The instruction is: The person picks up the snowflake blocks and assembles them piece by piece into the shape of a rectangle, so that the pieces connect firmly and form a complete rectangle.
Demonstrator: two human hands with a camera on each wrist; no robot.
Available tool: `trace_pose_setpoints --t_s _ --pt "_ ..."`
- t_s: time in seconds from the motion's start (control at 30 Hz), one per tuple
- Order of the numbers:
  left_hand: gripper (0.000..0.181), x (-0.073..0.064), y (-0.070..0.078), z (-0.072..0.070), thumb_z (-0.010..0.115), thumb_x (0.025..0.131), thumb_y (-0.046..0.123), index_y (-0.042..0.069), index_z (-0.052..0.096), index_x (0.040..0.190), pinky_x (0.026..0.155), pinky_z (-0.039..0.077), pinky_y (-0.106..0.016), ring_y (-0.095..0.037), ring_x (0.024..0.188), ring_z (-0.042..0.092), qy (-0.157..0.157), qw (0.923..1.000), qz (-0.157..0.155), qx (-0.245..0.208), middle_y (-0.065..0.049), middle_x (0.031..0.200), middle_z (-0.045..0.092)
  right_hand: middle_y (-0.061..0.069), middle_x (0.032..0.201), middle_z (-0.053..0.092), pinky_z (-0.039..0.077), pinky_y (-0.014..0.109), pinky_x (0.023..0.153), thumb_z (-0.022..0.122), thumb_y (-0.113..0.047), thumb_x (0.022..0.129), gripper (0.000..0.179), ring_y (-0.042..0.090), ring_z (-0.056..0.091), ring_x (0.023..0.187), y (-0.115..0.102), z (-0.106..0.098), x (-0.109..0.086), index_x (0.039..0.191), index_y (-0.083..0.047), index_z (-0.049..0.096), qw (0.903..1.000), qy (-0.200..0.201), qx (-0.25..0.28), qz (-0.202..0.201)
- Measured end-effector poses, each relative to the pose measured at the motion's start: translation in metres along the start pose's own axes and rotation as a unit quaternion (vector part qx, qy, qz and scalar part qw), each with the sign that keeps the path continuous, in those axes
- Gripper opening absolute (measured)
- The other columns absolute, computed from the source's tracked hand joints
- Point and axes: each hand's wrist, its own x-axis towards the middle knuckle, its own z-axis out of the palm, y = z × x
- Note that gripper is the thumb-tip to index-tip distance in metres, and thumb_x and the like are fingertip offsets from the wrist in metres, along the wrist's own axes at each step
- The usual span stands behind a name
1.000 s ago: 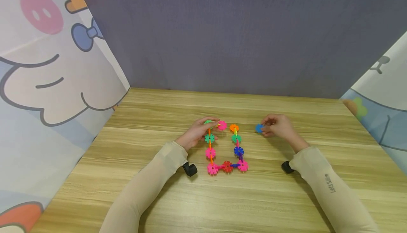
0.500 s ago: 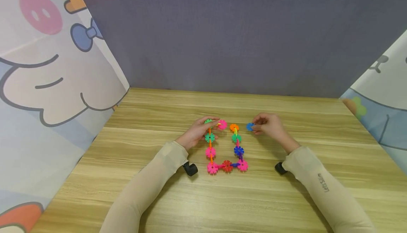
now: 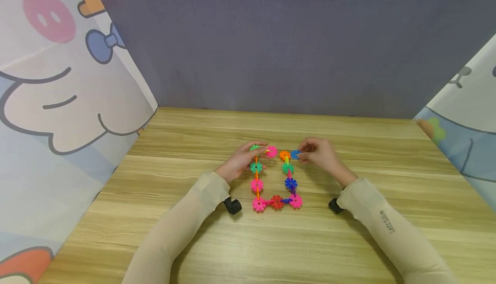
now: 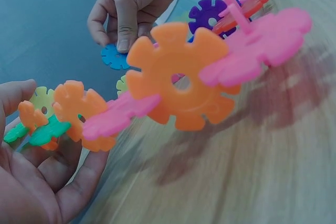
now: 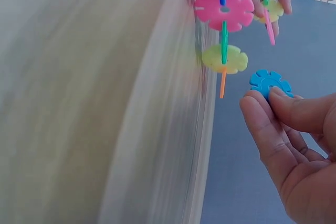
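Observation:
Notched plastic snowflake discs are slotted together into a four-sided chain with a gap in its far side. My left hand (image 3: 238, 162) holds the chain's far left corner, its thumb over a green disc (image 3: 254, 148). A pink disc (image 3: 271, 151) ends the chain beside those fingers. Across the gap an orange disc (image 3: 284, 155) forms the other end, seen edge-on as an orange strip (image 5: 223, 83) in the right wrist view. My right hand (image 3: 319, 154) pinches a loose blue disc (image 5: 270, 82) between thumb and fingers. In the head view the blue disc is right beside the orange one.
Wood-grain tabletop (image 3: 209, 241) lies under the chain and both forearms. A dark grey panel (image 3: 294, 47) rises at the table's far edge, with cartoon-printed sheets (image 3: 73, 98) along the sides. Black wrist cameras (image 3: 233, 206) hang below the sleeves.
My right hand has moved left with the blue disc, from well right of the chain to beside the orange end disc. The left hand has stayed at the far left corner.

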Motion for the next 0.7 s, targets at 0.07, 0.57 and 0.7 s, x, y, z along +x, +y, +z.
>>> trace_pose_setpoints --t_s 0.07,0.57,0.7 --pt "0.041 0.0 0.0 0.0 0.057 0.103 0.026 0.013 0.053 0.142 0.062 0.056 -0.027 -0.021 0.071 0.071 0.0 1.0 0.001 0.001 -0.012 0.113 0.071 0.018 0.084 0.066 0.061 0.037 0.064 0.07 0.012 0.086 0.011 0.028 0.07 0.071 -0.001 0.002 0.0 0.097 0.01 0.067 1.0 -0.001 -0.001 0.0" --pt "0.04 0.0 0.001 0.002 0.054 0.105 0.021 0.009 0.052 0.142 0.061 0.056 -0.026 -0.02 0.069 0.069 -0.003 0.9999 0.014 -0.003 -0.017 0.116 0.069 0.02 0.085 0.065 0.061 0.04 0.065 0.07 0.011 0.086 0.009 0.032 0.069 0.075 -0.01 0.014 0.002 0.094 0.009 0.067 0.9994 -0.001 0.013 -0.032" --pt "0.04 0.0 0.001 0.003 0.055 0.104 0.022 0.01 0.052 0.143 0.061 0.056 -0.027 -0.02 0.069 0.069 -0.002 0.9999 0.014 -0.001 -0.016 0.116 0.069 0.019 0.086 0.064 0.061 0.041 0.067 0.07 0.01 0.087 0.008 0.031 0.068 0.075 -0.011 0.016 0.003 0.094 0.008 0.067 0.9993 0.0 0.013 -0.034"
